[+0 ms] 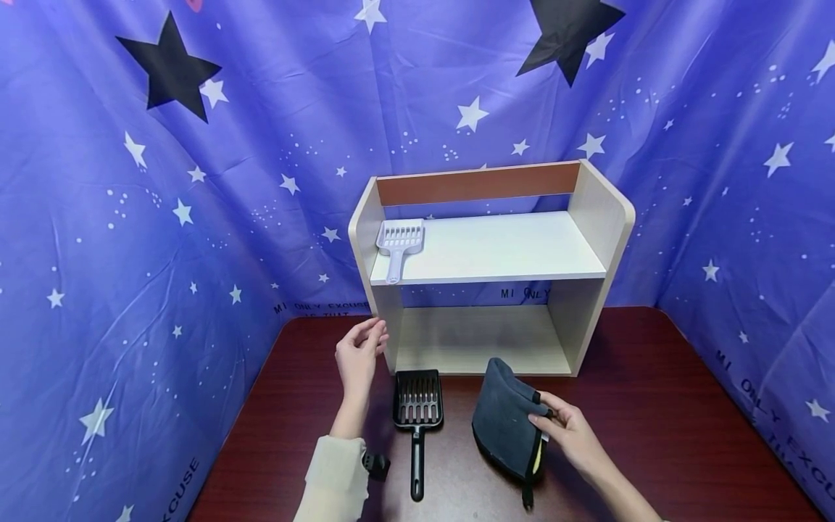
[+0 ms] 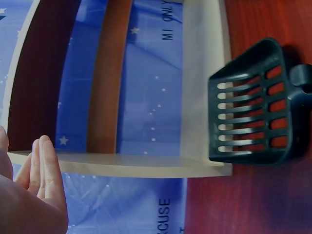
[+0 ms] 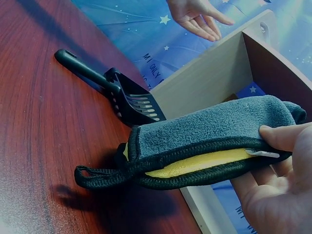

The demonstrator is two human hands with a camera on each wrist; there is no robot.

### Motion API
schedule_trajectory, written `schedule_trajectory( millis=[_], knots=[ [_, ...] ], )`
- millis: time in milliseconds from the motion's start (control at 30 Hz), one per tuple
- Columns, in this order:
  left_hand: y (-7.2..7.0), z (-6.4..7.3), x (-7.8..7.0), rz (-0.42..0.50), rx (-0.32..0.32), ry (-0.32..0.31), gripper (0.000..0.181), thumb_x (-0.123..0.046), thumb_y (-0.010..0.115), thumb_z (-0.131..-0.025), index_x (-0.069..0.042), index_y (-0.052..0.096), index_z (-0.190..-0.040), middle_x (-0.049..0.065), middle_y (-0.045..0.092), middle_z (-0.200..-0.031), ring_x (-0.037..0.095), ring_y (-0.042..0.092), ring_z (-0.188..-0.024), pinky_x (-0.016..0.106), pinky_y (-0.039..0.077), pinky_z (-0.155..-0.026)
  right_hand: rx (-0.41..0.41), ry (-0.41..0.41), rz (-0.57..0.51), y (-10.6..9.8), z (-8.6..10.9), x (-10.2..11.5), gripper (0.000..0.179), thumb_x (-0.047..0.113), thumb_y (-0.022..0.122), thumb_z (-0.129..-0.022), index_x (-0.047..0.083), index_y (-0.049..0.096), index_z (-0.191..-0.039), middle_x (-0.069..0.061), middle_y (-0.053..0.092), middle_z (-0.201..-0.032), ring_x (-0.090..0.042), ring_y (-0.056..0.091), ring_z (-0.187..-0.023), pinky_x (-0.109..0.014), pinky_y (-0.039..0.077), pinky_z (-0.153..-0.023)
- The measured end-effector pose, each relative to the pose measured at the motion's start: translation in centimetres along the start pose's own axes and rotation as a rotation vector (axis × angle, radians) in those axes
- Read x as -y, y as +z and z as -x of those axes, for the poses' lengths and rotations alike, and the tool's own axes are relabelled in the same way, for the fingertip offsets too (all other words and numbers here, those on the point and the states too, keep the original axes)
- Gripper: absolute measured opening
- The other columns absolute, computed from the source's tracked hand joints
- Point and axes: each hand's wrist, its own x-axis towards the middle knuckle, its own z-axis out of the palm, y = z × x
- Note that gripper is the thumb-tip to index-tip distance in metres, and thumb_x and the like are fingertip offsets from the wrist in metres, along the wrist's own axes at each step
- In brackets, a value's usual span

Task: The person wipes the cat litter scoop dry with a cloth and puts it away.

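My right hand [image 1: 572,435] pinches a folded grey cleaning cloth [image 1: 504,424] at its right side and holds it above the table. In the right wrist view the cloth [image 3: 209,129] shows black edging, a yellow inner side, a small white tag and a black hanging loop. The thumb lies on top, with fingers beneath. My left hand [image 1: 357,359] hovers by the shelf's left side panel, its fingers extended and holding nothing. Below and right of it, a black slotted litter scoop [image 1: 417,460] lies on the table, its head toward the shelf.
A two-tier wooden shelf [image 1: 496,250] stands on the dark red table [image 1: 280,435]. On the left of its upper tier lies a white slotted litter scoop [image 1: 395,264], handle toward the front. Behind and beside the table hangs a blue curtain [image 1: 261,145] with stars.
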Motion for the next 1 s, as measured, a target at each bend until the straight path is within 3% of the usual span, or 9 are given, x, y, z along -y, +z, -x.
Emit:
schedule_trajectory(
  millis=[133, 233, 333, 433, 533, 667, 833, 1000],
  knots=[
    [-0.3, -0.2, 2.6, -0.037, 0.015, -0.030, 0.029, -0.013, 0.074, -0.090, 0.005, 0.071, -0.112, 0.024, 0.075, -0.098, 0.021, 0.076, -0.078, 0.034, 0.064, -0.072, 0.009, -0.002, -0.014, 0.0, 0.0, -0.1, 0.034, -0.001, 0.055, -0.099, -0.008, 0.053, -0.132, 0.022, 0.067, -0.120, 0.004, 0.064, -0.108, -0.016, 0.058, -0.084],
    [-0.5, 0.4, 3.9, -0.071, 0.036, -0.056, 0.031, -0.017, 0.076, -0.089, 0.002, 0.072, -0.113, 0.022, 0.076, -0.100, 0.015, 0.075, -0.077, 0.027, 0.063, -0.070, 0.015, -0.005, -0.027, -0.1, 0.1, -0.2, 0.034, -0.002, 0.054, -0.099, -0.008, 0.054, -0.132, 0.021, 0.068, -0.120, 0.003, 0.065, -0.108, -0.016, 0.058, -0.084],
    [-0.9, 1.1, 4.9, -0.089, 0.060, -0.093, 0.035, -0.019, 0.077, -0.089, 0.002, 0.071, -0.116, 0.021, 0.076, -0.101, 0.011, 0.074, -0.075, 0.028, 0.064, -0.071, 0.019, -0.011, -0.030, -0.1, 0.0, -0.2, 0.034, -0.002, 0.054, -0.099, -0.008, 0.053, -0.133, 0.021, 0.067, -0.121, 0.003, 0.064, -0.109, -0.017, 0.058, -0.085],
    [-1.5, 1.9, 5.7, -0.097, 0.094, -0.121, 0.039, -0.019, 0.075, -0.091, 0.007, 0.067, -0.119, 0.023, 0.075, -0.102, 0.006, 0.072, -0.072, 0.031, 0.064, -0.073, 0.015, -0.003, -0.027, -0.1, 0.0, -0.2, 0.035, -0.001, 0.054, -0.099, -0.009, 0.052, -0.133, 0.021, 0.067, -0.121, 0.004, 0.064, -0.109, -0.017, 0.058, -0.085],
    [-2.0, 2.8, 5.3, -0.109, 0.130, -0.150, 0.037, -0.014, 0.072, -0.092, 0.011, 0.066, -0.118, 0.028, 0.073, -0.105, 0.004, 0.071, -0.072, 0.034, 0.064, -0.076, 0.012, 0.003, -0.033, -0.1, 0.0, -0.2, 0.035, -0.001, 0.054, -0.099, -0.007, 0.053, -0.133, 0.021, 0.068, -0.120, 0.003, 0.065, -0.108, -0.017, 0.058, -0.084],
    [-2.9, 3.5, 5.4, -0.126, 0.165, -0.194, 0.033, -0.010, 0.072, -0.091, 0.012, 0.066, -0.116, 0.029, 0.072, -0.105, 0.005, 0.071, -0.073, 0.039, 0.063, -0.079, 0.024, -0.006, -0.062, -0.2, 0.0, -0.3, 0.034, -0.002, 0.053, -0.099, -0.002, 0.055, -0.133, 0.019, 0.068, -0.120, 0.001, 0.066, -0.108, -0.019, 0.059, -0.083],
    [-4.3, 4.0, 8.0, -0.163, 0.191, -0.237, 0.039, -0.018, 0.074, -0.091, 0.009, 0.067, -0.118, 0.024, 0.075, -0.104, 0.012, 0.074, -0.078, 0.038, 0.064, -0.078, 0.031, -0.001, -0.080, -0.3, 0.0, -0.4, 0.034, -0.003, 0.053, -0.099, 0.002, 0.057, -0.133, 0.019, 0.069, -0.120, 0.000, 0.067, -0.107, -0.020, 0.060, -0.083],
    [-5.6, 4.8, 9.3, -0.187, 0.230, -0.293, 0.040, -0.017, 0.075, -0.090, 0.012, 0.064, -0.117, 0.020, 0.076, -0.099, 0.023, 0.075, -0.083, 0.038, 0.064, -0.076, 0.026, 0.012, -0.073, -0.3, 0.1, -0.3, 0.034, -0.002, 0.053, -0.099, 0.001, 0.056, -0.133, 0.019, 0.069, -0.119, 0.000, 0.067, -0.107, -0.020, 0.060, -0.083]
  ],
)
